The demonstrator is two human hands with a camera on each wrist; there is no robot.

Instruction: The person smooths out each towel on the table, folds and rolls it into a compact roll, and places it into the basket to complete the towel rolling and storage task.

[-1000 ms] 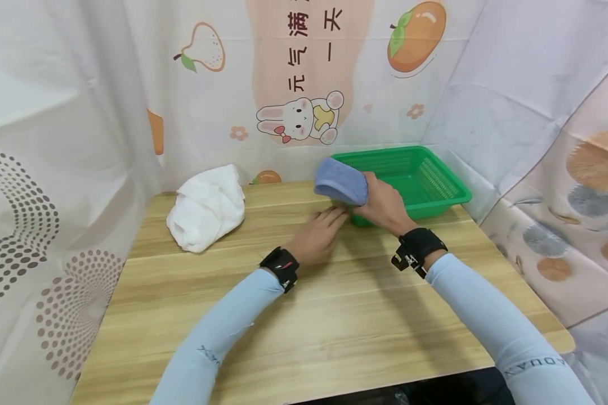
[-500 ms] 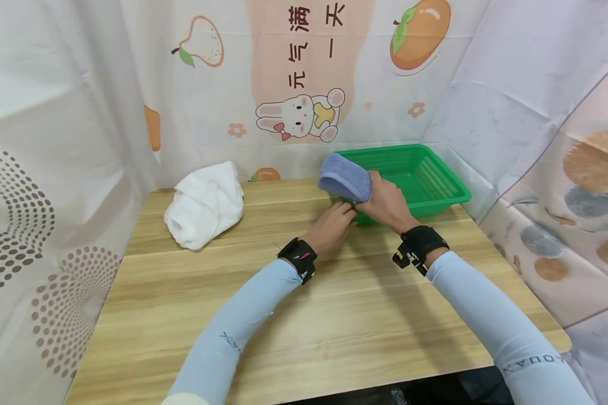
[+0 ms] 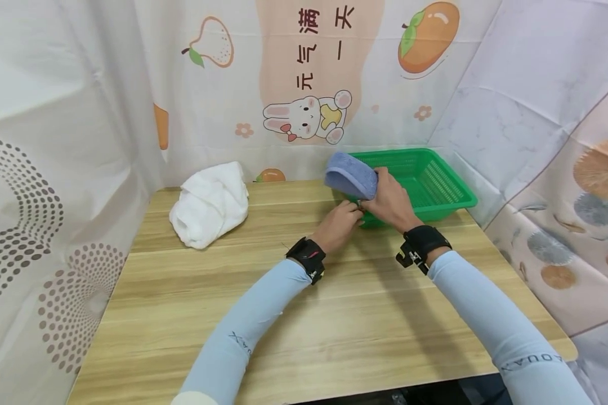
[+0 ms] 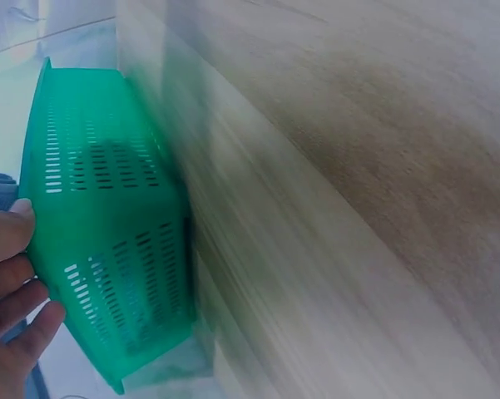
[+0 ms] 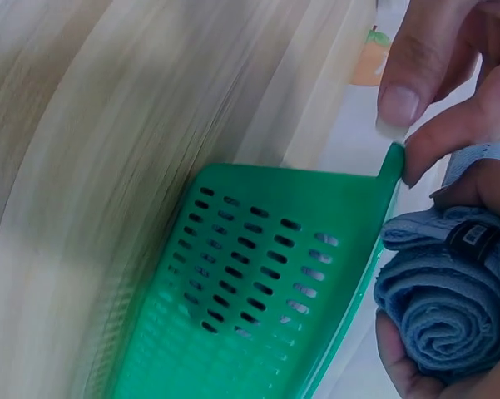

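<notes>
A rolled blue towel [image 3: 352, 175] is gripped in my right hand [image 3: 392, 199], above the left end of the green plastic basket [image 3: 438, 183]. Its spiral end shows in the right wrist view, with a small dark label on the towel [image 5: 449, 299]. My left hand [image 3: 339, 225] is at the basket's near left corner, its thumb and forefinger pinching the rim [image 5: 391, 170]. From the left wrist, the fingers of that hand [image 4: 17, 283] are seen along the rim of the slotted basket [image 4: 108, 199]. The basket's interior is partly hidden behind my right hand and the towel.
A bundled white towel [image 3: 210, 205] lies at the back left of the wooden table [image 3: 192, 304]. Printed curtains [image 3: 208, 112] hang close behind the table and at both sides. The basket stands near the back right corner.
My left hand has moved right and slightly up to the basket's rim, closer to my right hand. The right hand keeps the rolled towel, which has shifted slightly right. The head view has shifted a little.
</notes>
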